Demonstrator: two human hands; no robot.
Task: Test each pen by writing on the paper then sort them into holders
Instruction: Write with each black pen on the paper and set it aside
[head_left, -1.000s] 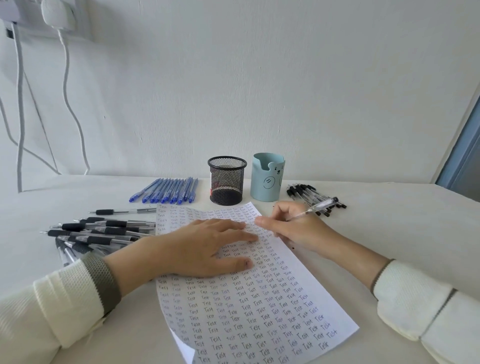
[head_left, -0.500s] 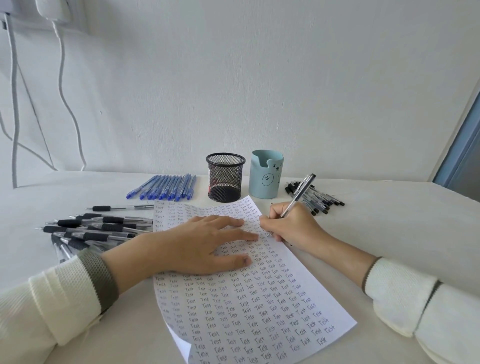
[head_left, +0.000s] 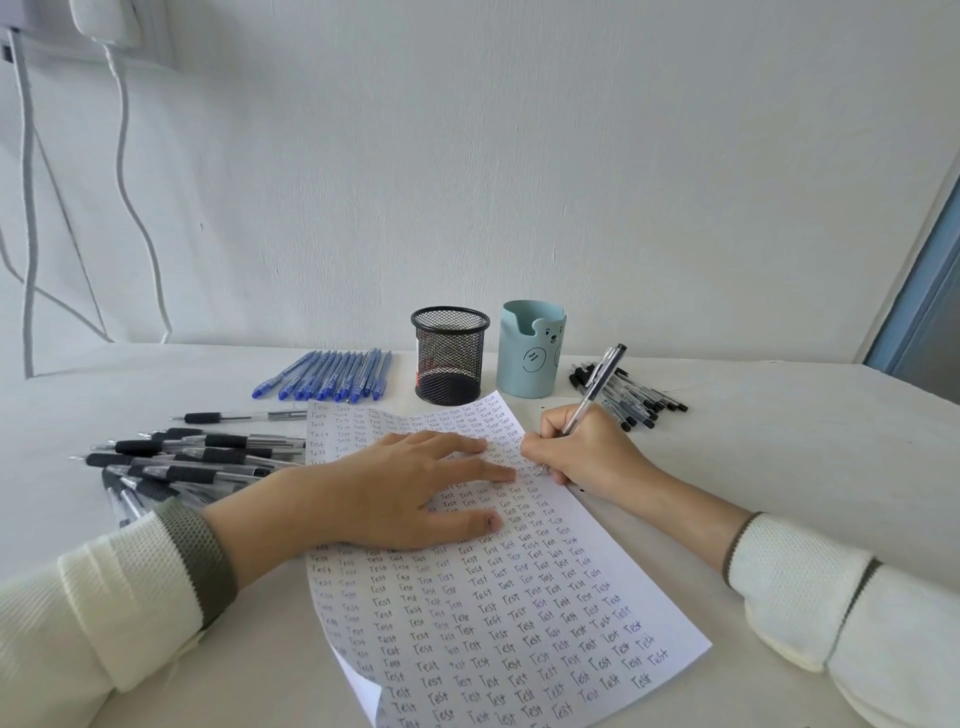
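Observation:
A white sheet of paper (head_left: 519, 618) covered with rows of the word "Test" lies in front of me. My left hand (head_left: 400, 488) rests flat on it, fingers straight. My right hand (head_left: 582, 452) grips a clear black-capped pen (head_left: 597, 387) in a writing hold, its tip down at the paper's right edge. Behind the paper stand a black mesh holder (head_left: 450, 354) and a light blue bear holder (head_left: 532, 349). A heap of black-grip pens (head_left: 192, 457) lies at the left.
A row of blue pens (head_left: 327, 382) lies left of the mesh holder. A bunch of black-capped pens (head_left: 631, 397) lies right of the blue holder. White cables (head_left: 130, 171) hang on the wall at the far left. The table (head_left: 805, 457) meets the wall behind.
My right hand turned the pen from lying sideways to upright and brought its tip down to the paper. My left hand stayed flat on the sheet.

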